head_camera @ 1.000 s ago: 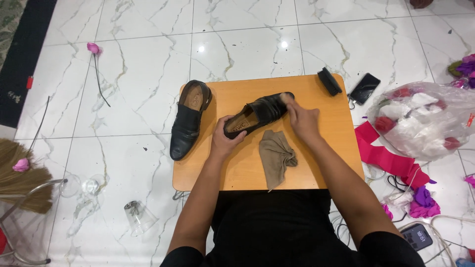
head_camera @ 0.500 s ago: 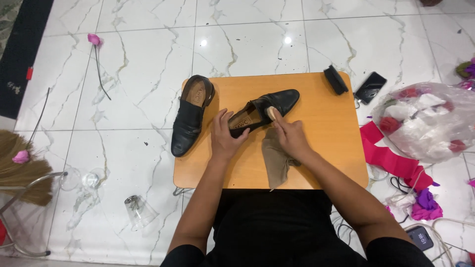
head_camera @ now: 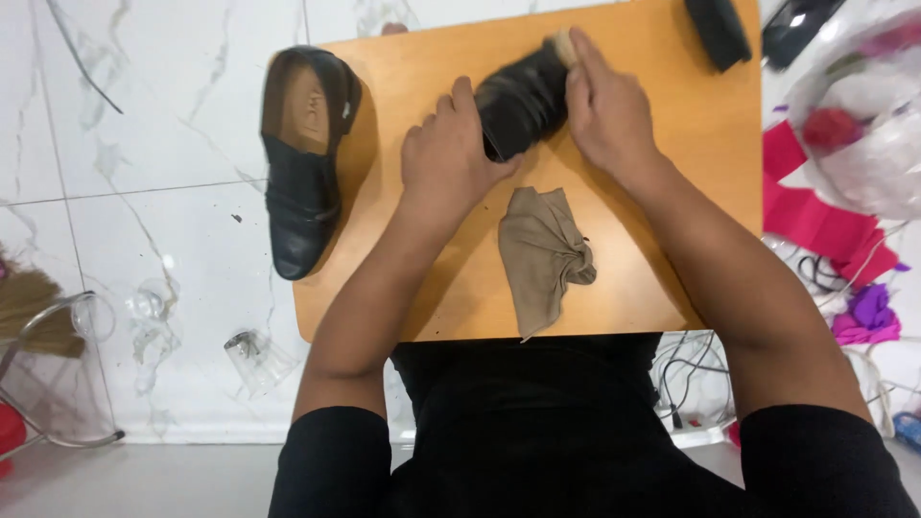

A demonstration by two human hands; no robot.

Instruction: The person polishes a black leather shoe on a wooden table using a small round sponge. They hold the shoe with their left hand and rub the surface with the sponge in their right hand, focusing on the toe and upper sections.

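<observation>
My left hand [head_camera: 451,158] grips the near end of a black leather shoe [head_camera: 523,101] that lies on a wooden board [head_camera: 672,240]. On the shoe's far end rests my right hand [head_camera: 604,110], its fingers closed on a small pale brush [head_camera: 559,46] pressed against the leather. The matching black shoe [head_camera: 305,158] lies sole-side down at the board's left edge, partly hanging over the floor. Just below both hands on the board, a crumpled tan cloth [head_camera: 542,254] lies untouched.
A black brush [head_camera: 720,29] sits at the board's far right corner. A clear plastic bag [head_camera: 863,125] with coloured scraps, pink ribbon [head_camera: 815,216] and cables lie to the right. On the marble floor at left are a glass [head_camera: 254,355] and a broom [head_camera: 29,307].
The view has come much closer to the board. My right hand has slid from the middle of the shoe up to its far end, while the left hand stayed on the near end.
</observation>
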